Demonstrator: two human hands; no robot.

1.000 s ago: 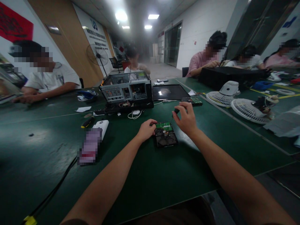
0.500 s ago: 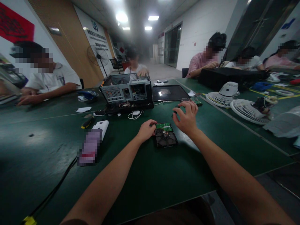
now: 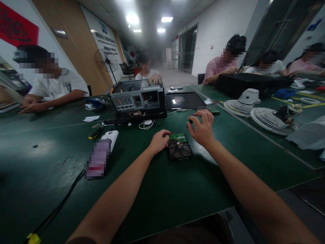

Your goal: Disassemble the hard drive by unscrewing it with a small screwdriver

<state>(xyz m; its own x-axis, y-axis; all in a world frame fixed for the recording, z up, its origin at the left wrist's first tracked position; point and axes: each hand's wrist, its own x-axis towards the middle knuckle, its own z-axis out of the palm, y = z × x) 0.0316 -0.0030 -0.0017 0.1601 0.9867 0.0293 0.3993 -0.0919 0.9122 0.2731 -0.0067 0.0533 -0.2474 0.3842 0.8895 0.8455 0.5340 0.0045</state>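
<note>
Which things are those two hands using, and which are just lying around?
In use:
hard drive, touched by the left hand
dark screwdriver, in the right hand

Lying about:
yellow-and-black tool
white fan part
black panel

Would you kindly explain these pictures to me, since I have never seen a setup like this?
There is no machine here: these are a person's two bare hands, seen from one camera worn on the head, looking forward and down. The left hand is at the left edge of a hard drive; whether it grips is hard to tell. The right hand holds a small screwdriver near the drive's right side. The drive lies on a green table. Beyond it stands an opened computer case, with white fan parts further right. Other people sit around.
</note>
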